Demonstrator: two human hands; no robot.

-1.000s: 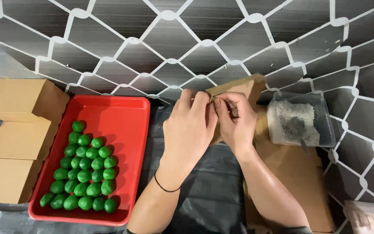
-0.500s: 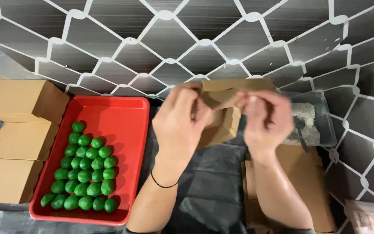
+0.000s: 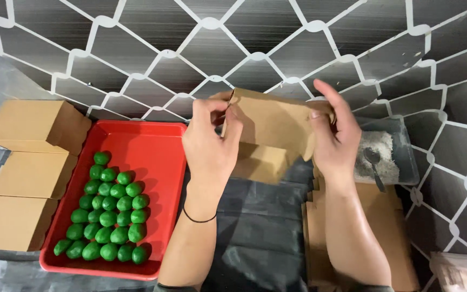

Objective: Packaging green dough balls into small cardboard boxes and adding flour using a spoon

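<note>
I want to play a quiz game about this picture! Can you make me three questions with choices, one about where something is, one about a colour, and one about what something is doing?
1. Where do the green balls lie?
A. In the red tray
B. On the closed boxes
C. In the clear tub

2. What colour is the box in the hands?
A. White
B. Brown
C. Blue

3. How is that box held?
A. It lies alone on the table
B. One hand grips it
C. The left hand and the right hand both hold it up

Answers: 1 A, the balls sit in rows inside the tray. 2 B, it is plain brown cardboard. 3 C, a hand grips each side, above the table.
</note>
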